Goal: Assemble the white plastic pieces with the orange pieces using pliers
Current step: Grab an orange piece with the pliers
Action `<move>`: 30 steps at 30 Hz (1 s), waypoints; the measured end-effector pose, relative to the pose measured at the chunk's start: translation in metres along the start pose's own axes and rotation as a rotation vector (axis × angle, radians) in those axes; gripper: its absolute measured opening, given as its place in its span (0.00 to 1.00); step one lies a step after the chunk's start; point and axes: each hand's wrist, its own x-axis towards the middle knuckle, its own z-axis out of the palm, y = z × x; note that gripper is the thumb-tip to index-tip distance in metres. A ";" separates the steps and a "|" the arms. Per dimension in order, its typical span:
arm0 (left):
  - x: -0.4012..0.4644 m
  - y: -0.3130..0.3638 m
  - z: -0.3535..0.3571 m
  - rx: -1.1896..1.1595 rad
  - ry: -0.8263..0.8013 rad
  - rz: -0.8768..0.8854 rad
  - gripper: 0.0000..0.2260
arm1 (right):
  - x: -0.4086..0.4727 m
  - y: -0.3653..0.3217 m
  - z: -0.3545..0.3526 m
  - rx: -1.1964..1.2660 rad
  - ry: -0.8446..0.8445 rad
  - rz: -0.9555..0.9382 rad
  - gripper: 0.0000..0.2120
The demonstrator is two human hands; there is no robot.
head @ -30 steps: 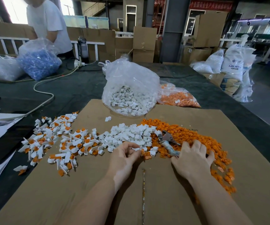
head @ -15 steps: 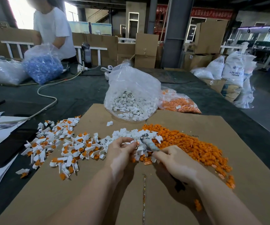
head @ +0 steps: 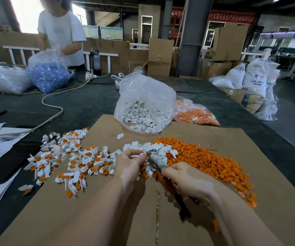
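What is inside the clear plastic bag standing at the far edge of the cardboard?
The clear plastic bag holds loose white plastic pieces heaped at its bottom. Anything buried beneath that heap is hidden.

Daylight blows out the window (head: 24, 13) upper left; hall interior dim. Soft shadows under the forearms on the cardboard (head: 214, 219). Wide-angle bending at edges, slight softness throughout.

Both forearms reach forward, hands close together. Left hand (head: 129, 163) raised, fingers curled, fingertips pinching a small white piece (head: 137, 155). Right hand (head: 187, 180) wrapped around the pliers (head: 156, 159), nose pointing toward the left fingertips.
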 end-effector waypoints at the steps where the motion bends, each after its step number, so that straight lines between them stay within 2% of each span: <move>1: 0.000 0.000 0.000 -0.005 0.002 -0.002 0.03 | 0.001 0.001 0.001 0.007 0.000 -0.001 0.13; 5: -0.003 0.000 0.002 -0.009 0.014 -0.011 0.04 | 0.005 0.001 0.003 -0.153 0.086 -0.040 0.10; 9: -0.004 0.000 0.003 -0.024 0.032 -0.027 0.03 | 0.008 0.002 0.006 -0.245 0.178 -0.086 0.14; 19: -0.006 -0.005 0.005 -0.021 0.046 -0.027 0.04 | 0.013 0.016 0.014 -0.180 0.299 -0.109 0.16; 22: -0.009 -0.007 0.002 -0.029 0.034 -0.036 0.04 | 0.015 0.026 0.011 -0.122 0.393 -0.102 0.17; 24: -0.012 -0.014 -0.002 0.076 0.007 0.041 0.05 | 0.019 0.034 0.007 -0.239 0.541 -0.069 0.18; 27: -0.017 -0.027 -0.005 0.337 -0.075 0.201 0.08 | 0.024 0.044 0.000 -0.568 0.771 -0.017 0.20; 30: -0.017 -0.033 -0.002 0.422 -0.123 0.255 0.10 | 0.028 0.057 -0.005 -0.836 0.859 -0.004 0.23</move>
